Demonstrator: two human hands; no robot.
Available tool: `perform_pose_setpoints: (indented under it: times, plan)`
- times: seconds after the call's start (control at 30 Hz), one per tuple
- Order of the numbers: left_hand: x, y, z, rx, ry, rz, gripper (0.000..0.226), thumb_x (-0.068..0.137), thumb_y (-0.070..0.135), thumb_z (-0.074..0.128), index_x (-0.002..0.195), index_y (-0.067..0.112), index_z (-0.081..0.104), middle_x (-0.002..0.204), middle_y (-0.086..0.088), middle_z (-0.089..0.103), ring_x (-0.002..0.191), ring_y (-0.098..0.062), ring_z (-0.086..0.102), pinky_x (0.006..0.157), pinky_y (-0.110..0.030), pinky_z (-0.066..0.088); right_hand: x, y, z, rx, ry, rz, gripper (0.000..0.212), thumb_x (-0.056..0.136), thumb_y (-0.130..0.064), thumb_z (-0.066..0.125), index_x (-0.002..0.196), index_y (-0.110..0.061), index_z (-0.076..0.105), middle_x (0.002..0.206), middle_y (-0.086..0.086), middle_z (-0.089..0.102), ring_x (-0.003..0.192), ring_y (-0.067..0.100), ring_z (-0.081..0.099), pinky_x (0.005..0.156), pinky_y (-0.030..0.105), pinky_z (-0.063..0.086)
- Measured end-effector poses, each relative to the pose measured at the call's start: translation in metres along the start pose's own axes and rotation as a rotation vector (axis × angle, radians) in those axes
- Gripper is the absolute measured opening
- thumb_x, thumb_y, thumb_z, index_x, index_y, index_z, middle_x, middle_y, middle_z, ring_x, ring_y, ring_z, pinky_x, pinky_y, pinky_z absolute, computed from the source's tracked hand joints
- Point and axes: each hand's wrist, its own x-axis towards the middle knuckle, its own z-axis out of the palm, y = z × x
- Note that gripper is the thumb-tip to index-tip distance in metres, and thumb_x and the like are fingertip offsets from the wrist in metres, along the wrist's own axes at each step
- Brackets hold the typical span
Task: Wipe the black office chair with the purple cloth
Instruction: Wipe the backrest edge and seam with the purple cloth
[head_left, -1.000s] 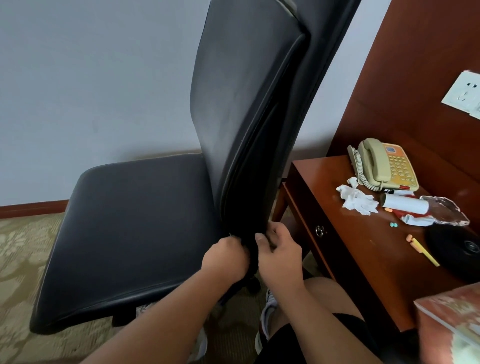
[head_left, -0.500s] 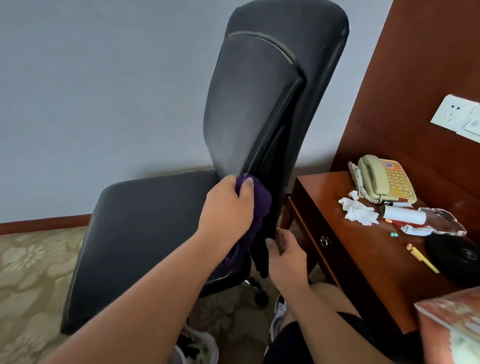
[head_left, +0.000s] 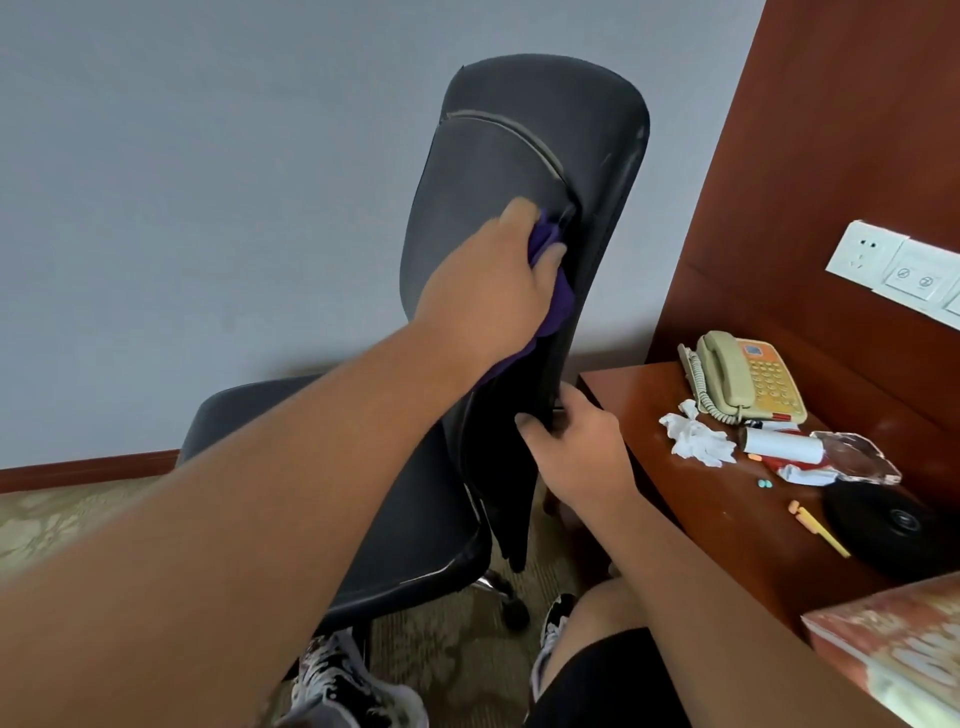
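The black office chair (head_left: 498, 156) stands in front of me, its tall backrest seen edge-on and its seat to the lower left. My left hand (head_left: 488, 280) presses the purple cloth (head_left: 195, 291) against the right side edge of the backrest, about halfway up; most of the cloth is hidden under the palm. Lower down, my right hand (head_left: 576, 452) grips the rear edge of the backrest with its fingers wrapped around it.
A wooden desk (head_left: 737, 525) stands right of the chair, close to its back, with a beige telephone (head_left: 743, 379), crumpled tissue (head_left: 696, 439), a white roll, pills and a black round object. Grey wall behind. My feet and knee are below, on patterned carpet.
My left hand has slid the purple cloth up the backrest edge from its base to about mid-height. My right hand has shifted slightly up the rear edge. The view has tilted upward.
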Motion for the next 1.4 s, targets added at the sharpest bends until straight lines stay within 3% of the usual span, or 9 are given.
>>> perform_pose_setpoints:
  times: [0.17,0.37,0.53,0.7,0.87,1.03,1.13,1.27,1.4]
  plan:
    - [-0.043,-0.030,0.031,-0.002,-0.059,-0.019,0.014,0.105,0.031,0.047,0.108,0.018,0.045,0.095,0.010,0.045,0.067,-0.011,0.042,0.063,-0.027,0.029,-0.001,0.009,0.002,0.054,0.032,-0.025,0.022,0.093,-0.030,0.065,0.116,-0.029,0.065,0.085,-0.012,0.072,0.072,0.006,0.069,0.067,0.032,0.060]
    - [-0.073,-0.059,0.057,-0.106,-0.112,-0.189,0.015,0.104,0.030,0.046,0.095,0.020,0.041,0.075,0.010,0.050,0.062,-0.007,0.052,0.052,-0.021,0.032,-0.008,0.025,0.008,0.222,0.045,-0.071,0.028,0.097,-0.020,0.065,0.121,-0.033,0.064,0.103,-0.026,0.068,0.097,-0.014,0.063,0.079,0.004,0.047]
    - [-0.079,-0.063,0.070,-0.062,-0.131,-0.264,0.013,0.101,0.030,0.046,0.094,0.020,0.041,0.075,0.009,0.052,0.063,-0.008,0.051,0.053,-0.028,0.032,-0.008,0.052,0.019,0.304,0.081,-0.007,0.038,0.097,-0.021,0.064,0.135,-0.018,0.062,0.120,-0.012,0.070,0.109,-0.008,0.063,0.093,0.011,0.048]
    - [-0.114,-0.087,0.101,-0.080,-0.186,-0.384,0.018,0.103,0.035,0.045,0.091,0.023,0.038,0.076,0.006,0.056,0.063,-0.013,0.055,0.059,-0.035,0.043,-0.003,0.063,0.025,0.368,0.086,-0.026,0.038,0.099,-0.015,0.061,0.137,-0.017,0.060,0.119,-0.017,0.070,0.115,-0.003,0.062,0.097,0.015,0.048]
    - [-0.135,-0.103,0.137,-0.147,-0.203,-0.460,0.024,0.103,0.036,0.045,0.085,0.024,0.035,0.074,0.005,0.055,0.063,-0.017,0.058,0.061,-0.039,0.050,0.007,0.081,0.036,0.518,0.128,0.053,0.036,0.101,-0.022,0.053,0.133,-0.009,0.063,0.123,0.000,0.071,0.119,0.015,0.064,0.104,0.038,0.050]
    - [-0.148,-0.127,0.163,-0.093,-0.305,-0.560,0.026,0.103,0.037,0.045,0.083,0.022,0.037,0.079,0.005,0.052,0.066,-0.016,0.054,0.060,-0.035,0.039,0.026,0.101,0.052,0.537,0.187,0.213,0.038,0.090,-0.014,0.045,0.113,-0.026,0.074,0.106,-0.008,0.076,0.105,0.011,0.069,0.095,0.034,0.053]
    - [-0.139,-0.140,0.170,-0.100,-0.292,-0.622,0.026,0.102,0.037,0.047,0.083,0.020,0.041,0.083,0.002,0.055,0.071,-0.018,0.055,0.059,-0.035,0.036,0.034,0.107,0.056,0.433,0.094,0.243,0.041,0.087,-0.004,0.044,0.091,-0.028,0.077,0.067,-0.013,0.065,0.066,0.010,0.061,0.065,0.030,0.048]
    - [-0.127,-0.150,0.188,-0.106,-0.334,-0.649,0.020,0.101,0.033,0.050,0.089,0.017,0.051,0.086,0.002,0.059,0.073,-0.018,0.057,0.061,-0.035,0.043,0.046,0.111,0.062,0.440,0.033,0.278,0.062,0.089,0.005,0.041,0.046,-0.037,0.057,0.047,-0.017,0.040,0.045,0.004,0.035,0.048,0.021,0.032]
    - [-0.131,-0.149,0.205,-0.132,-0.406,-0.707,0.023,0.100,0.033,0.053,0.119,0.023,0.061,0.094,0.005,0.065,0.080,-0.019,0.062,0.066,-0.034,0.051,0.055,0.118,0.067,0.479,0.018,0.325,0.057,0.091,0.002,0.041,0.044,-0.030,0.042,0.050,-0.014,0.037,0.046,0.006,0.033,0.050,0.024,0.029]
